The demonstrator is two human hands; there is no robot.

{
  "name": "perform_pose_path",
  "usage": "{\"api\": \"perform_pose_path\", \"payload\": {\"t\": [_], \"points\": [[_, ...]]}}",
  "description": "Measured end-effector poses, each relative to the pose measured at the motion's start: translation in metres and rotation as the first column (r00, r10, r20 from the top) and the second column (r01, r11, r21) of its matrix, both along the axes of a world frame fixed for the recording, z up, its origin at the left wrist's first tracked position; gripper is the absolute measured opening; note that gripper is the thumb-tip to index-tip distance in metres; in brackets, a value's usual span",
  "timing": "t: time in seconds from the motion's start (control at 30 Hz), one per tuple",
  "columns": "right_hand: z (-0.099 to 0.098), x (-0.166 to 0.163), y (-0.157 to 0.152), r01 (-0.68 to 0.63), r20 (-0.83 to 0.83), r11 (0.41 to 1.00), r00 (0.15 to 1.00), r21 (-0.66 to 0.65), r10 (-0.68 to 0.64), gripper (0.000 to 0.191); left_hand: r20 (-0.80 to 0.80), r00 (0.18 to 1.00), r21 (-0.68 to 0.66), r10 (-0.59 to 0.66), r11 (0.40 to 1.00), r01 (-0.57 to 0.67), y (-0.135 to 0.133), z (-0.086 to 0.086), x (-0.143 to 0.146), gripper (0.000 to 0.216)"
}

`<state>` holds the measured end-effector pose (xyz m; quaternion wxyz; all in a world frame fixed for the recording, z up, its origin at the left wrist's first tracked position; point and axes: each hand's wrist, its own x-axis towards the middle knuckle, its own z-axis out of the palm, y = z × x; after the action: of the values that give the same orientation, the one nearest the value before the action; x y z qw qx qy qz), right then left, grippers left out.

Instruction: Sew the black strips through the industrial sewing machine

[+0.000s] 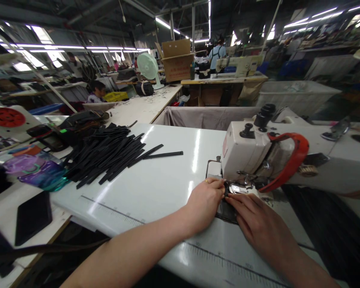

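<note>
Both my hands rest at the needle of a white sewing machine [246,148]. My left hand [202,204] is curled, its fingertips pinching a black strap piece [226,212] at the presser foot. My right hand [258,224] lies flatter on the same black piece, fingers pressed down on it. The piece is mostly hidden under my hands. A red-orange guard [291,162] curves in front of the machine head.
A heap of several black strips [105,154] lies on the white table [156,184] to the left. Purple plastic bags [37,170] and dark flat pieces [33,216] sit at the far left. Other people work at benches behind.
</note>
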<state>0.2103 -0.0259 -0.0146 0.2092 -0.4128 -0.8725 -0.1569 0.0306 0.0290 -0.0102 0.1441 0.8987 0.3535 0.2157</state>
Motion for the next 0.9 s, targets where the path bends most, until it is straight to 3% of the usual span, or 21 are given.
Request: {"api": "perform_pose_path", "payload": {"t": [0.37, 0.67, 0.9], "points": [[-0.0051, 0.0005, -0.0009, 0.048, 0.015, 0.999, 0.999, -0.021, -0.048, 0.037, -0.038, 0.997, 0.022, 0.062, 0.998, -0.061, -0.0002, -0.0028, 0.0042, 0.020], [-0.0030, 0.0028, 0.0018, 0.028, -0.055, 0.998, 0.998, -0.053, -0.031, 0.035, -0.064, 0.997, 0.015, 0.038, 0.999, -0.037, 0.0020, 0.0006, 0.0062, 0.023], [0.0005, 0.0014, 0.0020, -0.018, -0.089, 1.000, 0.996, 0.010, 0.019, 0.033, -0.017, 0.999, 0.002, 0.044, 0.999, -0.044, 0.0075, -0.0012, -0.0005, 0.019]]}}
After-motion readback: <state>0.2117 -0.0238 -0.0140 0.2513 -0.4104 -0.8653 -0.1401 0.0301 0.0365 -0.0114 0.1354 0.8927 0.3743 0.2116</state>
